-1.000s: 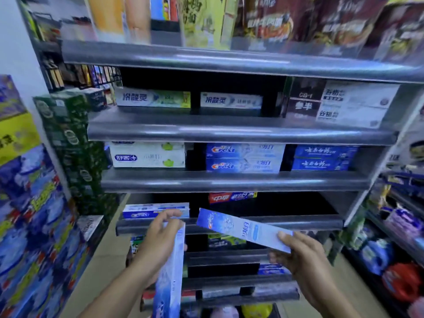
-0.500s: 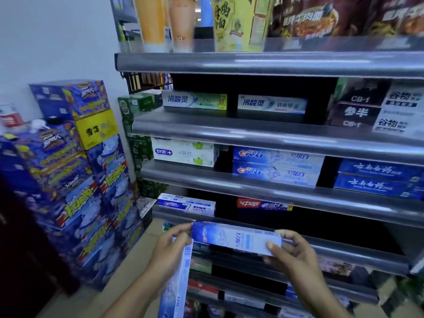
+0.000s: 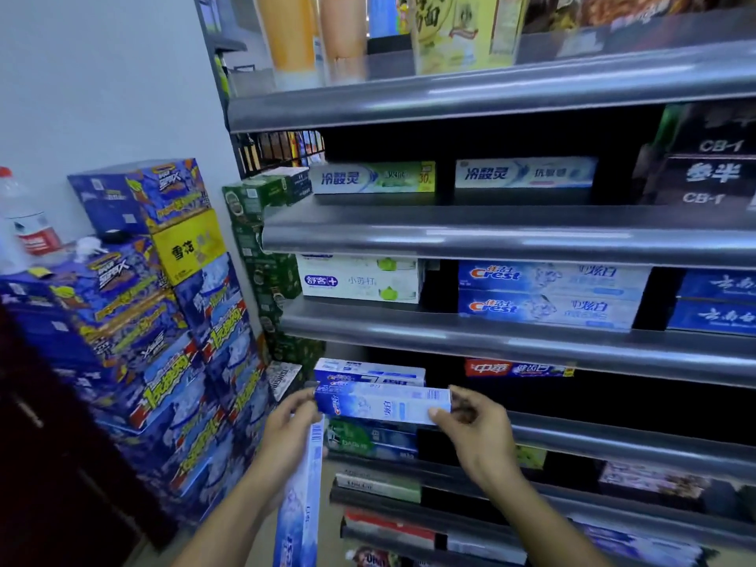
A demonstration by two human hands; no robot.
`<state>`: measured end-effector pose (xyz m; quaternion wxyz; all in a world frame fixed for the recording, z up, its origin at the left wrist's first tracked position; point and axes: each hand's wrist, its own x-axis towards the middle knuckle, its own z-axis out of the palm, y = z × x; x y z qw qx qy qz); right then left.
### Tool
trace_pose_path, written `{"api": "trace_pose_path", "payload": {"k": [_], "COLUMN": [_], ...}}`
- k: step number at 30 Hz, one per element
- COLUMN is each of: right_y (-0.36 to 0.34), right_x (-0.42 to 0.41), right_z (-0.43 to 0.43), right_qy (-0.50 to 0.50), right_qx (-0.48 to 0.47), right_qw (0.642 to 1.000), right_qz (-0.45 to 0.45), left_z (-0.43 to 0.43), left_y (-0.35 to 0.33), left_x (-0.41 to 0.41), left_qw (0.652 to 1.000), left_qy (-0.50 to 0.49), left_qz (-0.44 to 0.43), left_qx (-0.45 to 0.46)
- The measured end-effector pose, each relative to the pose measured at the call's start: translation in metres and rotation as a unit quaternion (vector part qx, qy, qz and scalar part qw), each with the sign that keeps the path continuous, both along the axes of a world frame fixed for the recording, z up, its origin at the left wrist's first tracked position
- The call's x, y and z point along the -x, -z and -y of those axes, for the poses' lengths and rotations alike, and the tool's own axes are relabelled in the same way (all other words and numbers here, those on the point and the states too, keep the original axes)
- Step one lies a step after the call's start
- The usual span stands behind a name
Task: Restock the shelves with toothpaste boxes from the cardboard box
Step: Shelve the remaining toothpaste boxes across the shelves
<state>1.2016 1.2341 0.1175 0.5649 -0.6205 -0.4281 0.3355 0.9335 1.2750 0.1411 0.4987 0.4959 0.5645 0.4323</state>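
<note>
1. Held item. The toothpaste box [image 3: 380, 405] lies level, with its long axis left to right and parallel to the shelf [image 3: 613, 441] front rail. It is held just in front of that rail, low against the stack [image 3: 368, 372] of similar boxes already on the shelf.

2. Right hand [image 3: 476, 431]. The fingers [image 3: 437, 413] pinch the right end of the box, thumb on the front face and the other fingers behind. This hand is nearer the open part of the shelf.

3. Left hand [image 3: 292, 429]. The fingers are curled round the top of a second box [image 3: 302, 497], which hangs end-down. The fingertips reach the left end of the level box. I cannot tell whether they touch it.

4. Governing relation. The stack lies directly behind and slightly above the held box. I judge that the box must rise, then go back, to seat on top.

5. Contents.
- Same shelf: the stack at the left and a red box [image 3: 517, 368] further right, with a dark gap between them.
- Shelf above: two Crest boxes [image 3: 548, 292], stacked.
- Shelf below: green boxes [image 3: 368, 439].
- The cardboard box is not in view.
</note>
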Motion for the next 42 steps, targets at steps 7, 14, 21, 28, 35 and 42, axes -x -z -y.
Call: {"api": "trace_pose_path", "payload": {"k": [7,14,21,28,35,42], "right_y": [0.011,0.006,0.005,0.000,-0.008,-0.009], "right_x": [0.031,0.032,0.034,0.031,0.033,0.040], "right_z": [-0.034,-0.051,-0.075,-0.095,-0.117,-0.075], "right_qy": [0.043,0.091,0.118,0.127,0.123,0.125], "right_qx": [0.018,-0.009,0.028,0.065,0.080,0.033], "right_qw": [0.998,0.993,0.984,0.982,0.984,0.972], "right_qz": [0.045,0.075,0.133,0.124,0.099,0.198], "left_z": [-0.038,-0.069,-0.087,-0.106,-0.128,-0.116], "left_y": [0.006,0.005,0.007,-0.003,-0.007,-0.002], "left_x": [0.022,0.028,0.016,0.014,0.003,0.019], "left_qw": [0.999,0.997,0.992,0.994,0.993,0.988], "left_qy": [0.030,0.063,0.109,0.110,0.082,0.012], "left_qz": [-0.015,-0.021,-0.052,0.002,0.060,0.130], "left_qx": [-0.012,-0.033,-0.023,0.027,0.055,0.085]}}
